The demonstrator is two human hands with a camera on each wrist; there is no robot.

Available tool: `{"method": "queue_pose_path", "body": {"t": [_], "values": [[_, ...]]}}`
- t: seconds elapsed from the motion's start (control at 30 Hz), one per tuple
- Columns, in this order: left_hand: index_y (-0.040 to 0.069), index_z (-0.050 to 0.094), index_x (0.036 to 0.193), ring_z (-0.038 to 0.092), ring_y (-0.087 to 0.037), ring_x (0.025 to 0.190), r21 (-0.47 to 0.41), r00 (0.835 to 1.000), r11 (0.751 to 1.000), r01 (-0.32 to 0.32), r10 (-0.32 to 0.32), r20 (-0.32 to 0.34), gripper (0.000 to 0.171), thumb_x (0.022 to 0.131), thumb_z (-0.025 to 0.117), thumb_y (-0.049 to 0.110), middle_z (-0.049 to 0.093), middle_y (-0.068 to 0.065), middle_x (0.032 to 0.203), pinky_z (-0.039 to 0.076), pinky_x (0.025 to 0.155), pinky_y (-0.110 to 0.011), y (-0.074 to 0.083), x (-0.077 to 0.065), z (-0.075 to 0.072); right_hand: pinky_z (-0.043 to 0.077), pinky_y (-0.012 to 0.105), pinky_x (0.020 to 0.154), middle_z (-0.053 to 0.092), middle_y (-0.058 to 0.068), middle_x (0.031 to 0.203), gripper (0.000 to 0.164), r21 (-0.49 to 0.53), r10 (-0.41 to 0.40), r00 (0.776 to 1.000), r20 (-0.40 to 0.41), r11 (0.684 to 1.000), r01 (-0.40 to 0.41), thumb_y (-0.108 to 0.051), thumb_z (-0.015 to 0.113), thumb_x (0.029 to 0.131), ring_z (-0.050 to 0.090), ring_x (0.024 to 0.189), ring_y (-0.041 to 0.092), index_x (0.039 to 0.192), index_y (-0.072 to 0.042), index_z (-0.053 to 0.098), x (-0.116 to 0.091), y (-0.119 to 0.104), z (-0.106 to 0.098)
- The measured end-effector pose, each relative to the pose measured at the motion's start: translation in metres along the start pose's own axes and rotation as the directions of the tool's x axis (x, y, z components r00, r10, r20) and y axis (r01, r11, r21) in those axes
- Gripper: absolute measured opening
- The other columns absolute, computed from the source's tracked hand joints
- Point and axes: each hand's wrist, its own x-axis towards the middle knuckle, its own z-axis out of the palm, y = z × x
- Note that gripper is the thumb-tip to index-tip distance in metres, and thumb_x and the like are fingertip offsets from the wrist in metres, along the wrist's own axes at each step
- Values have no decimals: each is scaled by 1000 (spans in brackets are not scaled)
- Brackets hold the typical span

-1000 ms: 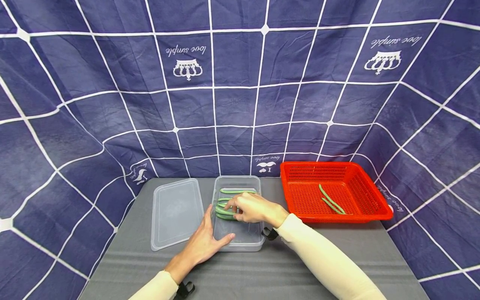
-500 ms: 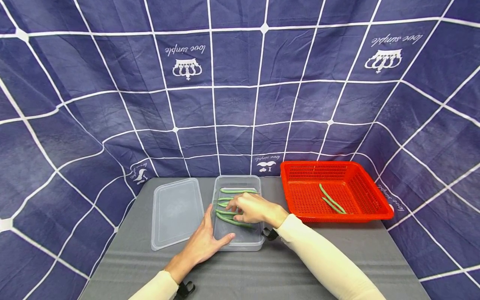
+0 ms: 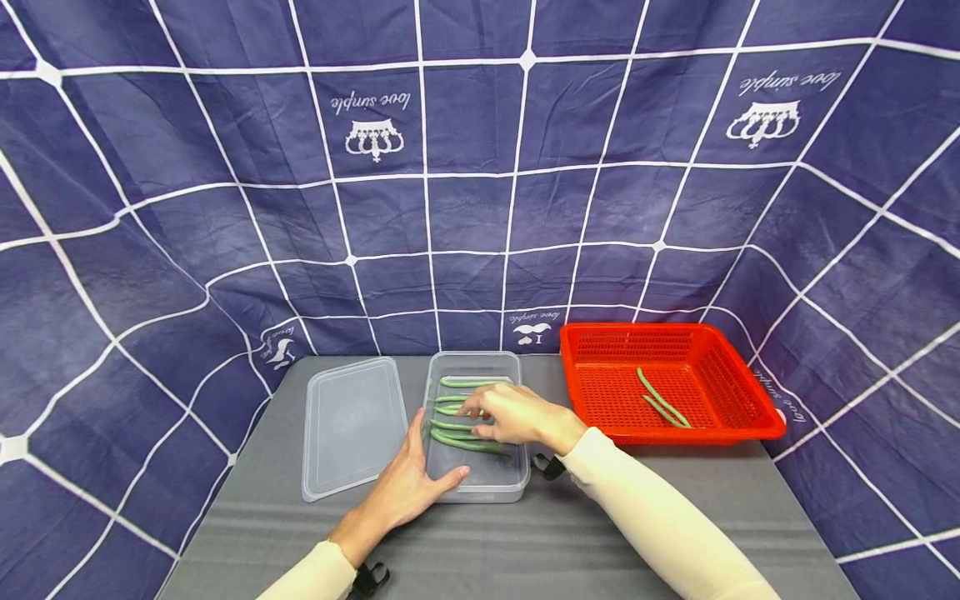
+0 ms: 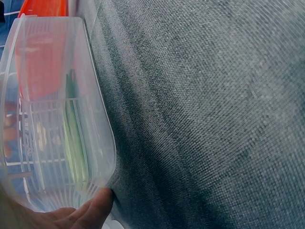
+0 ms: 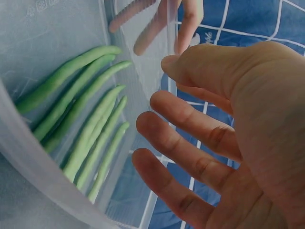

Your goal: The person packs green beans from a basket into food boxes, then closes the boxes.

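A clear plastic food container [image 3: 483, 493] stands on the table with several green beans [image 3: 465, 442] lying crosswise in it. My left hand [image 3: 408, 483] rests against its near left corner, thumb on the front and straight fingers along the left wall. In the left wrist view, parts of that hand [image 4: 88, 212] touch the container's end. Over the beans hovers my right hand [image 3: 513, 414], fingers spread and nothing between them. From the right wrist, the beans [image 5: 90, 112] lie roughly side by side, apart from the fingertips [image 5: 147, 121].
To the right stands a red perforated basket [image 3: 750, 425], with two green beans [image 3: 660, 398] in it. The translucent lid [image 3: 352, 429] lies flat left of the container. A blue checked cloth [image 3: 480, 208] surrounds the grey table [image 3: 480, 550] at the back and sides.
The bunched beans under my right hand have spread apart inside the container. My right hand has let go and shifted slightly right. My left hand stays put.
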Motion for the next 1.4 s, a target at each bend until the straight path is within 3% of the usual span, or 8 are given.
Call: {"method": "queue_pose_path", "body": {"t": [0.53,0.73,1.17,1.4], "values": [[4,8,186,51,-55,164,-13,1000,1000,5,-5,3,139,95,86,74,35,-36,186,51,126,-71,-1,-1,-1,69,50,95,85,-8,137,32,-12,52,998,-48,999,-52,-23,82,107,84,116,19,139,-28,85,-23,14,-16],[6,8,186,51,-55,164,-10,1000,1000,5,-5,-5,138,95,87,73,35,-35,186,51,126,-71,0,-1,-2,69,51,92,86,-7,133,33,4,75,995,-62,997,-75,-22,81,107,86,112,19,140,-26,84,-34,25,-23],[9,9,187,53,-55,163,-3,1000,1000,4,-4,-15,138,94,87,74,37,-34,185,51,127,-70,-1,-2,1,68,38,87,83,-3,124,37,-7,79,990,-116,997,-80,-18,84,104,85,103,17,140,-24,84,-69,64,-45],[9,10,187,52,-55,164,-8,1000,1000,2,-2,-18,137,94,87,74,37,-33,185,50,127,-71,0,-2,1,57,29,77,80,-6,121,35,4,136,983,-123,991,-136,-17,86,104,75,92,13,139,-23,84,-87,85,-56]]}}
